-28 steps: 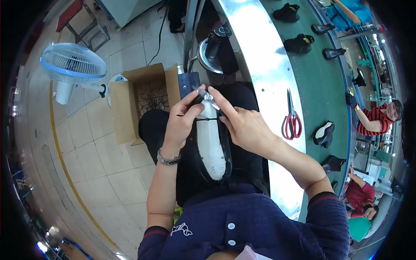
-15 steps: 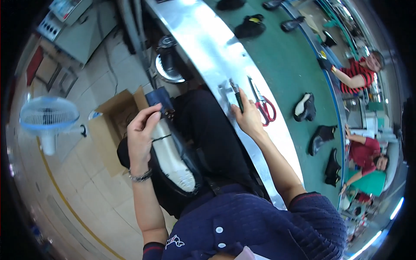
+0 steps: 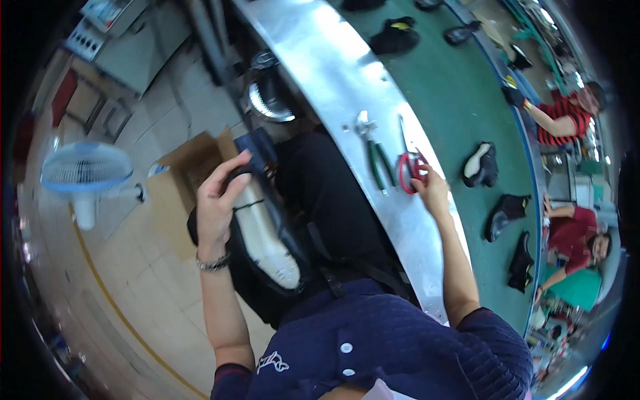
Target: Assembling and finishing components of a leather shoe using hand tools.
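Observation:
A black shoe (image 3: 294,233) lies across my lap with its white underside (image 3: 261,239) facing up and a dark band across it. My left hand (image 3: 217,200) is closed on its far end, thumb and fingers gripping the black edge. Over on the metal bench top, my right hand (image 3: 433,190) has its fingers closed at the red handle loops of a pair of scissors (image 3: 405,164), whose blades point away from me. Just left of the scissors lies a pair of green-handled pliers (image 3: 377,159), untouched.
Beyond the metal bench (image 3: 347,60) runs a green conveyor belt (image 3: 440,100) carrying several black shoes (image 3: 481,165). Two people work along its far side. On my left are an open cardboard box (image 3: 175,175) and a blue-rimmed fan (image 3: 87,170).
My right hand has let go of the green-handled pliers, which now lie on the bench, and has moved right to the scissors. My left hand stays on the shoe.

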A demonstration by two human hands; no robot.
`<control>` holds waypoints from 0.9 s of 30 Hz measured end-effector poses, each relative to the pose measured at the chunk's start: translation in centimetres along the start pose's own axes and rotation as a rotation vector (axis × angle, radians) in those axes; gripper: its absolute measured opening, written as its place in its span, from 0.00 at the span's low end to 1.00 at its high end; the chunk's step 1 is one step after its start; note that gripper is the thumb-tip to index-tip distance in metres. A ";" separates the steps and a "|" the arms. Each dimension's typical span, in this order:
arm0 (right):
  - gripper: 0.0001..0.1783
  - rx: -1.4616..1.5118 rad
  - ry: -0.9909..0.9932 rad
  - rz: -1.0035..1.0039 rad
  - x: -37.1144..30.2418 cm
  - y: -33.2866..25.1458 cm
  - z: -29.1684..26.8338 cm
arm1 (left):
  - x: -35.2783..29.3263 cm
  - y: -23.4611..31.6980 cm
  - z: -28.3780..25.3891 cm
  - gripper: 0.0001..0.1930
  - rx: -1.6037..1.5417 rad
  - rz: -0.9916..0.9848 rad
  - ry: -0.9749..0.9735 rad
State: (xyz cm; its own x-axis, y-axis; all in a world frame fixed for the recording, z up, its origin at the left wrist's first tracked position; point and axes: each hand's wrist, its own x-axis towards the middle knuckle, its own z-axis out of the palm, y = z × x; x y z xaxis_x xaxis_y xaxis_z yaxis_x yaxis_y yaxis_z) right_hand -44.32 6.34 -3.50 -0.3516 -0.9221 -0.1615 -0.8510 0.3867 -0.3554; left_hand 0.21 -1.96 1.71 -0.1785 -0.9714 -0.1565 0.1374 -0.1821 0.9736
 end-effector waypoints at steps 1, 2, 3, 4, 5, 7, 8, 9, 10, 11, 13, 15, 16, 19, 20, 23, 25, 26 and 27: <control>0.26 0.002 -0.062 -0.016 0.3 -0.3 -1.2 | -0.3 -0.3 0.1 0.21 -0.079 0.000 0.005; 0.28 0.100 -0.128 0.034 0.4 -0.3 -2.2 | -0.7 -0.7 0.3 0.26 -0.161 0.005 0.007; 0.29 0.342 -0.187 0.171 0.3 -0.1 -2.5 | -1.2 -0.8 0.8 0.30 -0.268 0.035 0.004; 0.26 0.670 -0.279 0.281 -0.2 -2.7 -3.4 | -2.2 -1.1 0.6 0.35 -0.372 0.070 0.026; 0.26 0.882 -0.335 0.342 -1.3 -5.0 -4.2 | -3.0 -1.3 0.6 0.38 -0.356 0.155 0.023; 0.27 1.136 -0.467 0.351 -4.0 -8.7 -4.9 | -4.8 -1.0 1.1 0.35 -0.196 0.226 0.136; 0.27 1.182 -0.537 0.291 -5.5 -10.1 -4.9 | -5.6 -0.7 1.9 0.31 -0.095 0.224 0.207; 0.32 1.208 -0.628 0.247 -7.3 -11.8 -5.2 | -6.0 -0.4 2.1 0.31 -0.100 0.224 0.215; 0.36 1.237 -0.717 0.199 -8.7 -13.5 -5.3 | -6.2 -0.3 2.3 0.24 0.246 0.297 0.264; 0.42 1.267 -0.872 0.192 -9.6 -14.9 -5.6 | -6.4 -0.3 2.4 0.17 0.591 0.362 0.303; 0.53 1.292 -1.144 0.229 -10.9 -17.1 -5.8 | -6.5 -0.2 3.5 0.12 0.605 0.329 0.420; 0.60 1.261 -1.315 0.266 -11.9 -18.3 -5.7 | -6.4 -0.6 4.3 0.07 0.701 0.393 0.577; 0.59 1.230 -1.344 0.241 -12.4 -18.6 -5.3 | -6.4 -0.9 4.4 0.07 0.697 0.394 0.575; 0.51 1.286 -1.385 0.253 -13.4 -19.6 -5.1 | -6.1 -1.1 4.7 0.06 0.723 0.456 0.630; 0.44 1.277 -1.366 0.298 -13.4 -20.3 -5.2 | -6.1 -1.2 4.7 0.06 0.720 0.455 0.631; 0.35 1.189 -1.327 0.300 -13.1 -22.0 -5.1 | -6.3 -1.3 4.7 0.05 0.783 0.476 0.627; 0.31 1.045 -1.261 0.225 -13.4 -22.4 -4.2 | -6.4 -0.9 4.7 0.06 0.795 0.440 0.601; 0.28 0.992 -1.161 0.172 -14.0 -22.2 -3.4 | -6.5 -0.8 4.8 0.06 0.800 0.442 0.601; 0.25 0.930 -1.120 0.185 -14.1 -22.1 -3.4 | -6.5 -0.8 5.0 0.06 0.789 0.409 0.600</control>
State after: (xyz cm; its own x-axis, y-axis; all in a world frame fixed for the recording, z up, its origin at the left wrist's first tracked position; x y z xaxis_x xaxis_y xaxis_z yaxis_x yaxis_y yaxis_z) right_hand -21.89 10.80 9.71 0.4237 -0.5360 -0.7301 -0.1235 0.7644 -0.6329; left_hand -3.60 5.30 2.79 0.2759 -0.8915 0.3593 -0.6283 0.1156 0.7694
